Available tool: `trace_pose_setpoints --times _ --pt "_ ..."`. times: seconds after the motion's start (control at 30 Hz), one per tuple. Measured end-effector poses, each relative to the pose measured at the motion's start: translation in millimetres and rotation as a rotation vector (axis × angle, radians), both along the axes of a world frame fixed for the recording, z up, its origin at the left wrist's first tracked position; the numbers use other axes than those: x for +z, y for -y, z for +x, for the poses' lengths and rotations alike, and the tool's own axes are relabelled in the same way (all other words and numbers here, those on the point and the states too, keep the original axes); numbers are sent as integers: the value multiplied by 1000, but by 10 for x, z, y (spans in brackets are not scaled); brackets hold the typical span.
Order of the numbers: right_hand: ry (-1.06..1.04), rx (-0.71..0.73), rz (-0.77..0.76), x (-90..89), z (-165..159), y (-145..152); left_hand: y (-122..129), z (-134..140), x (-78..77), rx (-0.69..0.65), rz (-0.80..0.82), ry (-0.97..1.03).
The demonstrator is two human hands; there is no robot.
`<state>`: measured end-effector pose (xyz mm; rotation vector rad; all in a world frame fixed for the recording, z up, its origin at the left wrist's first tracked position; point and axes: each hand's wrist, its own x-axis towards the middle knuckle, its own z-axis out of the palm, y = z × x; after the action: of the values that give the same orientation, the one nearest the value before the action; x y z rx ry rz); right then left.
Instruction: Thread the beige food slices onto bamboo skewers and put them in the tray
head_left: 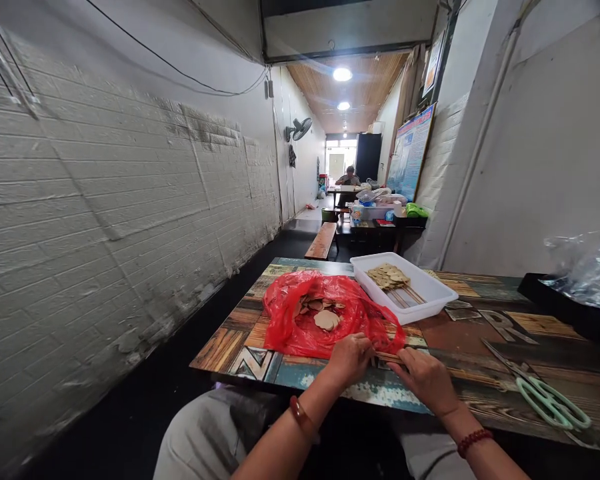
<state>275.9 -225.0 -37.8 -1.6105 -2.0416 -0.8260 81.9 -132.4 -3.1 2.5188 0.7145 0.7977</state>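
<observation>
A red plastic bag (pixel 307 343) lies spread open on the table, with flat, pale brown round slices (pixel 327 321) inside. At its near edge, my left hand (pixel 351 360) is closed with curled fingers; what they grip is hidden. My right hand (pixel 424 375) is closed just to the right, by the bag's handle, thumb and fingers pinched together. Thin wooden skewers (pixel 386 358) appear to run between the two hands, their ends covered by my fingers. Behind the bag, a white plastic tray (pixel 433 301) holds slices threaded on skewers (pixel 389 275).
Green-handled scissors (pixel 550 400) lie at the right on the patterned wooden table (pixel 485 387). A black tray (pixel 540 293) with clear plastic stands beyond them. Farther back are a bench (pixel 322 241), a loaded table and a seated person (pixel 349 177). A brick wall (pixel 130 200) runs along the left.
</observation>
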Motion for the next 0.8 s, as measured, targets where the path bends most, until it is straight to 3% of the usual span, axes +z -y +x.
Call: trace_pose_setpoints --times 0.1,0.2,0.37,0.43,0.67,0.8 --pt "-2 -2 -10 -19 19 -3 -23 1 -15 -34 4 36" --pt "-14 -30 -20 -12 33 4 -75 -48 6 -22 -127 152" --pt "-48 -126 -47 -10 66 -9 -270 -420 70 242 -554 532" --pt "-59 -163 -52 -40 95 -26 -337 -643 112 335 -655 672" --pt "-89 -281 -57 -198 419 -106 -355 -1284 278 494 -602 895" --pt "-49 -242 -77 -219 662 -103 -309 -1463 297 494 -556 857"
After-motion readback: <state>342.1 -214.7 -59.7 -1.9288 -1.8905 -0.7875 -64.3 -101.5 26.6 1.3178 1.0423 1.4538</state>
